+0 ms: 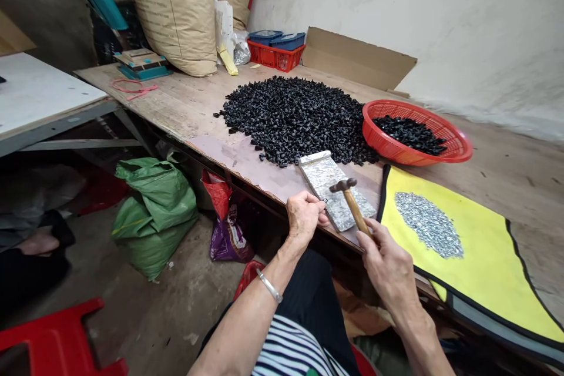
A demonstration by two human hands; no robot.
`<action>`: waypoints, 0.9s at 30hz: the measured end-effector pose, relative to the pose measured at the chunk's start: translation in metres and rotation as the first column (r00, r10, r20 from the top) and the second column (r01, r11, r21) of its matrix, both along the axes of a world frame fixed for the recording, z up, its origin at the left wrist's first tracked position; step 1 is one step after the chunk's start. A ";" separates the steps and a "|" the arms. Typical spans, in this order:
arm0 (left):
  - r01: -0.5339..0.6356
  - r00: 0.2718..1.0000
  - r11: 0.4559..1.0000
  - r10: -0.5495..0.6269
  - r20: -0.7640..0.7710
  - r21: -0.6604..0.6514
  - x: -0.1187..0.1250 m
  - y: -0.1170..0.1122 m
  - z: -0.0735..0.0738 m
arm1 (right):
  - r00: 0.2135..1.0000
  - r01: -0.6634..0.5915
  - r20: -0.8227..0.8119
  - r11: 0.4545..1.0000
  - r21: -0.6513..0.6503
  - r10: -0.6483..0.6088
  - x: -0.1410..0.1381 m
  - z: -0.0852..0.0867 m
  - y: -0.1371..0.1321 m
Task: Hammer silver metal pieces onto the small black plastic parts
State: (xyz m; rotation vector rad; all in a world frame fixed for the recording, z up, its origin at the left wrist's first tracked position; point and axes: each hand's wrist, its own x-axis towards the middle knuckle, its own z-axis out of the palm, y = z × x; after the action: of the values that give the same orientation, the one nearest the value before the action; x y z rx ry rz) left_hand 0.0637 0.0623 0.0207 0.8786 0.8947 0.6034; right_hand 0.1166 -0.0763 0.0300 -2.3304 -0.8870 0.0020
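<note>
My right hand (388, 264) is shut on the wooden handle of a small hammer (351, 202), whose steel head hangs over a scuffed metal plate (329, 191). My left hand (303, 217) rests at the plate's near edge, its fingertips pinching a tiny silver piece (325, 200). Beyond the plate lies a large heap of small black plastic parts (291, 120). A red mesh basket (388, 147) holds more of them. To my right, a pile of small silver fasteners (427, 224) sits on a yellow mat (484, 270).
The parts lie on a worn wooden table (154, 97) against a white wall. Paper sacks (174, 12), a red crate (275, 54) and cardboard (356, 57) stand at the back. Green sacks (152, 217) sit on the floor below the table edge, near a red stool (53, 335).
</note>
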 end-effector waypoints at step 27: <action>0.360 0.933 0.848 -0.338 -0.127 0.388 -0.070 -0.028 0.025 | 0.284 0.218 -0.894 0.884 0.413 0.347 -0.029 0.024 0.006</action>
State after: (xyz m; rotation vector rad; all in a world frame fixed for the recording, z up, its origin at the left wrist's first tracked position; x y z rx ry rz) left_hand -0.0062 0.0338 0.0457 1.4074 0.6382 0.4518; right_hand 0.0875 -0.0706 0.0542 -1.3336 -0.2394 1.0492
